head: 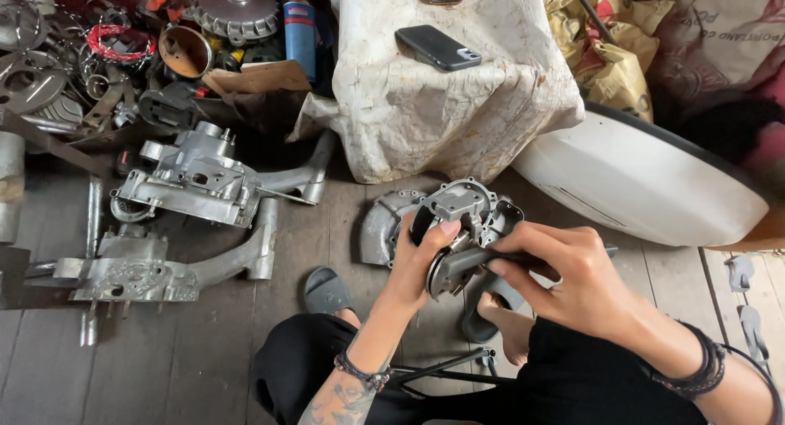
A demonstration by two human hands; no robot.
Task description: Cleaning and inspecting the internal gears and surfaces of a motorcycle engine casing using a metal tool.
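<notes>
Two sacks show in the upper right of the frame: a crumpled yellow sack (609, 61), and beside it a pale printed sack (719, 33) running to the right edge. A blue cylindrical can (300, 33) with a red band stands at top centre-left, just left of a stained white cloth (441, 106) draped over a block; a dark phone (438, 47) lies flat on that cloth. A white curved panel (646, 180) leans at the right.

My left hand (417, 266) comes up from the bottom centre, wrist bent, fingers wrapped around the rim of a small grey metal engine part (462, 221) in the centre of the frame, thumb pressed on its face. My right hand (564, 282) reaches in from the lower right, fingers closed on a dark tool handle (482, 260) laid across the part. Both hands wear dark bracelets at the wrist. The part is held above the wooden floor (163, 368), over my lap, with another rounded grey casing (384, 225) just behind it.

At upper left, a heap of parts (106, 57) holds a rusty tin cup, red wire coils, a finned grey disc and plates. Two large grey engine casings (192, 180) lie on the floor at the left, one above the other. A dark sandal (327, 290) sits beside my knee.
</notes>
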